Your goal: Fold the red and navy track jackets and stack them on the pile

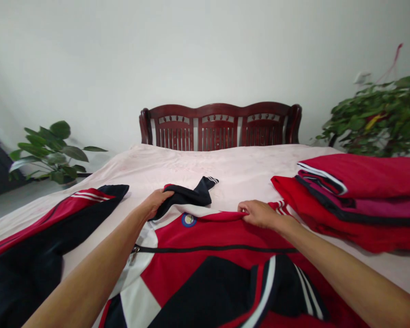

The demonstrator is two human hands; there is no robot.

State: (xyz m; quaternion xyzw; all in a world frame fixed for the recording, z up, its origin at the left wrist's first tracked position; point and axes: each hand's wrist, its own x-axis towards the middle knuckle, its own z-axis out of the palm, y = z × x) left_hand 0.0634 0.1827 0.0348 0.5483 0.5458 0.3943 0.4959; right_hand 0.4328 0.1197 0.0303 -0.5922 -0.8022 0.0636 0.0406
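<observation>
Red jacket (205,255) between dark garment (37,241), folded stack (362,205)

round badge (189,220) on jacket (205,255), lettering unreadable, no other text

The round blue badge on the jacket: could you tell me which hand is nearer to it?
Left. The left hand grips dark cloth just left of the badge; the right hand pinches the red edge farther right.

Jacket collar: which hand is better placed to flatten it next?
Left, probably. The left hand already rests on the dark collar; the right hand pinches the jacket at its red shoulder edge, farther off.
</observation>
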